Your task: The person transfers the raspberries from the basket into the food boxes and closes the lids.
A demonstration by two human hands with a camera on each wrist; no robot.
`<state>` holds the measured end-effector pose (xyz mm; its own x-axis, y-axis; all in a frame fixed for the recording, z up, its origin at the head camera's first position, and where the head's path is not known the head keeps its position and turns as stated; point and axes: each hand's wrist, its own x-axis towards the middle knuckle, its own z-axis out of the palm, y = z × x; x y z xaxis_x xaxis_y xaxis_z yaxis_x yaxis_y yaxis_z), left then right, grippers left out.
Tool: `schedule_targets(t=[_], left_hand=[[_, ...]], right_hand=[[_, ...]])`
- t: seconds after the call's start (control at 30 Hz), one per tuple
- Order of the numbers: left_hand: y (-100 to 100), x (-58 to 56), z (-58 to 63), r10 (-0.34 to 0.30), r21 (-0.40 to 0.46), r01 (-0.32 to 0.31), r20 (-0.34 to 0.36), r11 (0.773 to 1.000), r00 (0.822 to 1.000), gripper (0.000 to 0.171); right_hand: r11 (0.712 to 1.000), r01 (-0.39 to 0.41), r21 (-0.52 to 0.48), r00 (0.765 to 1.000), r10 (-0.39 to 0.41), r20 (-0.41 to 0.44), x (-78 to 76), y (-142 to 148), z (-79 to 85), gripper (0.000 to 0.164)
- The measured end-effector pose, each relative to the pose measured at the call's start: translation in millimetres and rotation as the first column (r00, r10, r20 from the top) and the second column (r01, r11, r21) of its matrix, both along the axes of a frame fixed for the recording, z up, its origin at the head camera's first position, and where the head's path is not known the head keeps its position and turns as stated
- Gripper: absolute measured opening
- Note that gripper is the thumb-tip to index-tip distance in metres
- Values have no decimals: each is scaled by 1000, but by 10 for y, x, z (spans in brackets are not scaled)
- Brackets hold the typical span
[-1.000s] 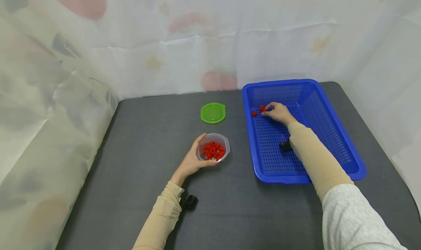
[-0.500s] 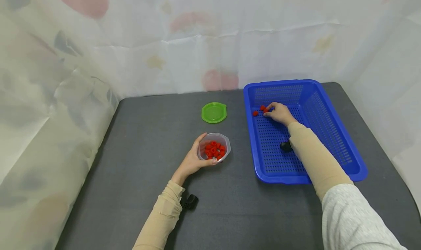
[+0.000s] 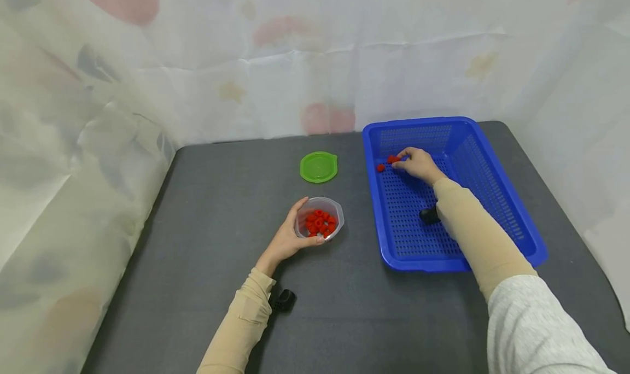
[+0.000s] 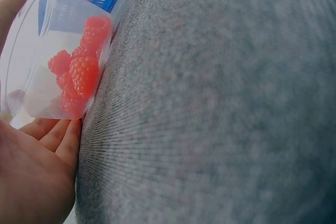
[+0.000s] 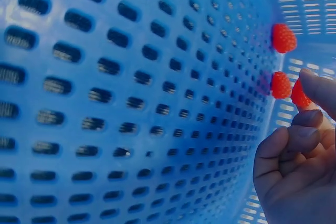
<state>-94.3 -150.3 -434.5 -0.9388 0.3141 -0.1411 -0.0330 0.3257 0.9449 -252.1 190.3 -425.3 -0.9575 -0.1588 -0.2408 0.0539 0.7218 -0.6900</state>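
My left hand [image 3: 287, 237] grips a clear plastic container [image 3: 337, 207] from its left side, thumb at the near rim and fingers round the far side. Several red raspberries [image 4: 84, 74] lie in the container's bottom, which is at the table surface in the left wrist view. Inside the blue basket [image 3: 389, 264], toward its far left corner, my right hand [image 3: 418, 164] pinches a raspberry [image 5: 301, 94] between thumb and finger. Two other raspberries sit close by: one raspberry [image 5: 281, 85] right beside the pinched one, and another raspberry [image 3: 380, 168] a little apart.
A green lid [image 3: 319, 167] lies flat on the grey table [image 3: 221, 210] beyond the container, left of the basket. Patterned sheets [image 3: 295, 62] hang behind the table and at its left side. The basket has raised perforated walls.
My right hand has shifted slightly away from me, with the pinched raspberry moving up beside another one. The left hand and container have stayed in place.
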Motion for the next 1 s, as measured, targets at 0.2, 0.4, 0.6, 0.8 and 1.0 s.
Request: schedule_targets(t=[0.2,0.4,0.6,0.8,1.0], left_hand=[[-3,-10,-3,-5,20,6,-8,1000,1000,97],[-3,-11,-7,-10,23,11,-14,1000,1000,97],[-7,-5,-3,-9,12,9,-9,1000,1000,96],[-6,-1,4,-9,11,9,-4,1000,1000,97],[-5,-4,0,-12,6,12,-6,1000,1000,97]], right_hand=[[1000,-10,-17,1000,10,-12,20,-5,104,38],[998,-5,-69,1000,6,1,22,9,186,38],[991,-6,-137,1000,4,-10,17,10,256,39],[984,-10,-177,1000,8,-12,22,-22,332,44],[977,-36,-208,999,31,-27,37,-91,419,46]])
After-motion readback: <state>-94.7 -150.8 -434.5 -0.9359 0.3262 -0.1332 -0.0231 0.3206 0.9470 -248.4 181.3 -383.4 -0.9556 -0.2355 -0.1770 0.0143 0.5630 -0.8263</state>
